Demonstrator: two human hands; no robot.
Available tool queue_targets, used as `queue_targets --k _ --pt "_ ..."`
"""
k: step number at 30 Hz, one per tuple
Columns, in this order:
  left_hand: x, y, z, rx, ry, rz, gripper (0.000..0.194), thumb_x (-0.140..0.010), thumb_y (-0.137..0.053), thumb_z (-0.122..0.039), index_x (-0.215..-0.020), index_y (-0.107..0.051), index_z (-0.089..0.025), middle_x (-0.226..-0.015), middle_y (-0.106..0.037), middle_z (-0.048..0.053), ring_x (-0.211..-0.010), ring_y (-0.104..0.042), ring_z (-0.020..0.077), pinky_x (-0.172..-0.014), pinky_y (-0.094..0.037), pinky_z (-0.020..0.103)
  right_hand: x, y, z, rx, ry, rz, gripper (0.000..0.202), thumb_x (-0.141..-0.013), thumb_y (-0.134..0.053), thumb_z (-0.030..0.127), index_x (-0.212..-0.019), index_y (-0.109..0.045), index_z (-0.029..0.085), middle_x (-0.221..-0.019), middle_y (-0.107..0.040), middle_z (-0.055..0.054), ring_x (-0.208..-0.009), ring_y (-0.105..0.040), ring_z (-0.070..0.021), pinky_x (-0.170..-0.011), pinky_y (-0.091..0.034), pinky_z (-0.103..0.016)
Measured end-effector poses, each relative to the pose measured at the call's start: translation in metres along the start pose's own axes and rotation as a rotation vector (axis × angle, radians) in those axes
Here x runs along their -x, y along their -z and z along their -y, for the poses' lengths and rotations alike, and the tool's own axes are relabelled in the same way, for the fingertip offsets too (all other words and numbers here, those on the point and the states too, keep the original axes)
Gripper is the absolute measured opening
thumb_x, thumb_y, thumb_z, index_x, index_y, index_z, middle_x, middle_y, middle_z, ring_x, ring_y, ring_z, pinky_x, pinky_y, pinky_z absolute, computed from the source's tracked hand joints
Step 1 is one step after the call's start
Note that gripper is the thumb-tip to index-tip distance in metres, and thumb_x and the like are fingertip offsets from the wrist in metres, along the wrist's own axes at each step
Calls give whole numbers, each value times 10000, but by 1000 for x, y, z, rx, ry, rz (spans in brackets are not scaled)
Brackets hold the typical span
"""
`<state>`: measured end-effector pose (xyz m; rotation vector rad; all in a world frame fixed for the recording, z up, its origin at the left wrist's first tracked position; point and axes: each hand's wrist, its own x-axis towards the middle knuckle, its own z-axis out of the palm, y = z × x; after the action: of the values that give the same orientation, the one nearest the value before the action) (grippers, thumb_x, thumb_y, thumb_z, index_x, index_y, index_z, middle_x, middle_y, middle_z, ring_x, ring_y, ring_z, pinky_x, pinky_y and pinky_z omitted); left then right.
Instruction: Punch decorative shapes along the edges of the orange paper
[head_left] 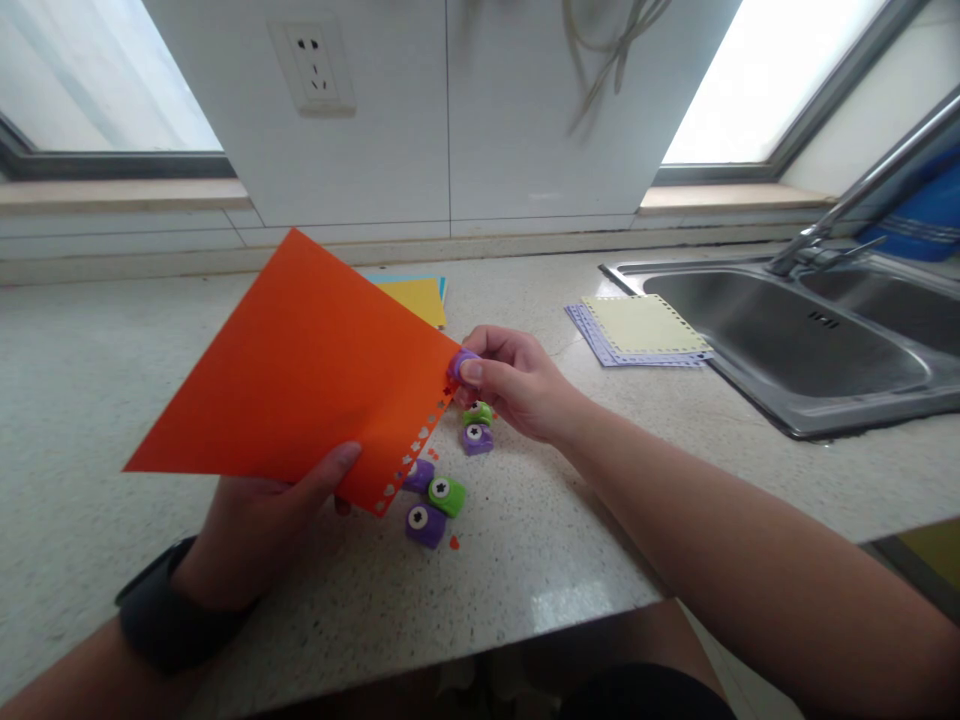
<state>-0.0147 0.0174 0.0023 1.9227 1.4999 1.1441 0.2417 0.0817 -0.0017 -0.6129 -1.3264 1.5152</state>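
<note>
An orange sheet of paper [300,370] is held up at a tilt, with a row of small punched shapes along its right-hand edge. My left hand [277,510] grips its lower edge, thumb on top and fingers underneath. At the right corner of the sheet, my right hand [517,380] pinches a purple craft punch [463,366] placed over the paper's edge. Below, on the counter, lie more punches: a green punch [447,494], a purple punch [425,524] and several others, some partly hidden by the paper. An orange paper scrap [454,543] lies near them.
A stack of pale yellow and lilac sheets [645,325] with punched borders lies beside the steel sink [810,330]. Yellow and blue paper [420,298] lies behind the orange sheet. A faucet [817,235] rises over the sink, and a wall socket [313,65] is at the back.
</note>
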Motion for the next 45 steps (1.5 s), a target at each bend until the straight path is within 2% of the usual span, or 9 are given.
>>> queue_targets --k 6,14,24,28,33,40,45 --pt "1 0 2 68 41 -3 209 -794 -697 -290 -601 -628 -250 -507 -664 -50 -429 -614 153 -449 -551 263 0 -1 0 -18 2 -4 280 -778 -839 359 -820 -632 176 -768 -700 3 -593 -605 -93 -554 -469 -226" --pt "-1 -1 -2 48 29 -15 267 -787 -688 -322 -540 -604 -263 -476 -634 -54 -413 -590 152 -419 -508 263 -1 -4 0 -40 -11 -23 302 -757 -850 366 -799 -617 178 -746 -696 8 -573 -597 -90 -536 -458 -226" --pt "1 1 -2 39 36 31 329 -822 -667 -350 -511 -604 -260 -477 -635 -48 -429 -591 141 -513 -562 257 0 -3 -1 -61 -30 -18 284 -751 -846 340 -773 -614 179 -711 -680 20 -559 -586 -93 -523 -445 -233" --pt "0 1 0 32 37 -2 292 -802 -685 -343 -531 -618 -258 -496 -652 -45 -445 -607 149 -523 -572 263 0 -3 -1 -64 -34 -22 286 -748 -845 343 -775 -613 178 -710 -681 20 -562 -585 -94 -530 -441 -238" --pt "0 2 2 48 47 60 295 -830 -682 -338 -554 -620 -254 -510 -662 -39 -458 -628 159 -494 -570 264 0 -6 2 -80 -44 -19 299 -730 -857 342 -761 -606 182 -687 -669 27 -550 -572 -94 -519 -421 -241" --pt "1 1 0 21 45 3 303 -806 -681 -345 -524 -612 -258 -484 -645 -32 -423 -596 162 -447 -525 278 0 -6 0 -77 -39 -16 304 -746 -852 354 -765 -602 183 -700 -673 23 -548 -566 -90 -520 -419 -241" --pt "0 0 0 32 34 -26 279 -792 -695 -335 -538 -607 -262 -497 -646 -38 -444 -594 164 -490 -554 287 0 -6 0 -74 -24 -18 311 -752 -849 363 -773 -597 182 -724 -689 12 -540 -567 -90 -511 -418 -240"
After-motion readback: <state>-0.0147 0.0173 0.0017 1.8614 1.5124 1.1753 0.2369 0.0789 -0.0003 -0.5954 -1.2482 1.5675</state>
